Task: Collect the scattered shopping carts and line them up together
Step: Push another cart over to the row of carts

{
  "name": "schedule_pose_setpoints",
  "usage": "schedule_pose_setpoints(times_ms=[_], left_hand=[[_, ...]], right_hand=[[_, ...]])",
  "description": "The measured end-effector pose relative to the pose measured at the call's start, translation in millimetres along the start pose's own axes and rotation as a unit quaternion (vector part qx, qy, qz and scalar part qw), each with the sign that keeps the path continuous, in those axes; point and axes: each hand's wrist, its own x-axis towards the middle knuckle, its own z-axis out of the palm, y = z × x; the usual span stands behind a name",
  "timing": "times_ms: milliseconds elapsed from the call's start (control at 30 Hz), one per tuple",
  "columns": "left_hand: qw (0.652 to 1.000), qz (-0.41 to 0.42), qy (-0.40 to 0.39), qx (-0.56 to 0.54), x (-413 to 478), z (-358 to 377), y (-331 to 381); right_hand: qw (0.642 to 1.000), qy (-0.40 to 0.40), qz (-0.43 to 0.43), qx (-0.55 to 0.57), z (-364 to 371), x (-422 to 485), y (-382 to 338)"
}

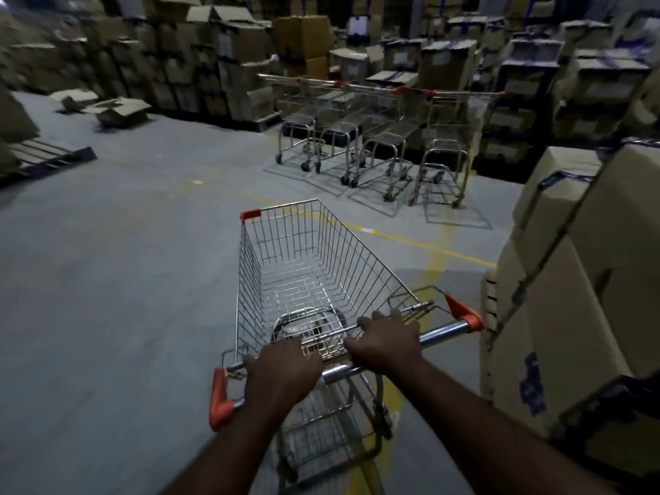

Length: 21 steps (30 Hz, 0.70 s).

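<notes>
- Place: warehouse or stockroom, dimly lit.
- Cardboard boxes (228,58) stacked high along the walls and at right.
- Bare concrete floor (118,266) with painted yellow lines (400,239).
- Pallet (50,159) at left.
- Shopping carts (378,137) parked side by side.

Grey concrete floor (118,280) crossed by yellow painted lines (385,234). Near centre stands an empty wire shopping cart (303,266) on the floor. Farther back, a row of four shopping carts (378,137) stands side by side against stacked cardboard boxes (214,66). At far left lie a flat pallet (50,159) and loose collapsed cartons (114,110). At right, a tall stack of strapped boxes (578,280) rests on the floor beside the near cart.
</notes>
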Motion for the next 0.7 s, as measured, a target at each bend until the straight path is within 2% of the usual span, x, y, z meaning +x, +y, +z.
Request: schedule_pose_setpoints(times_ms=[133,267,333,467,700], left_hand=[[0.999,-0.003,0.036,0.001,41.9,-16.9,-10.6],[0.997,-0.045,0.060,0.006,87.1,-37.1,-22.0],[0.996,-0.071,0.062,0.002,107.4,-44.6,-26.8],[0.993,-0.100,0.060,0.011,143.6,-57.3,-31.6],[0.988,-0.140,0.068,0.005,219.2,-80.9,-55.7]], right_hand=[[0.999,-0.036,-0.031,-0.002,-7.2,58.1,-18.6],[0.972,-0.136,-0.191,-0.003,-33.3,122.4,-16.2],[0.955,-0.157,-0.252,-0.016,-46.4,154.9,-3.3],[0.953,-0.121,-0.273,-0.040,-48.2,211.0,4.7],[0.951,-0.107,-0.290,-0.033,-57.9,287.4,-38.2]])
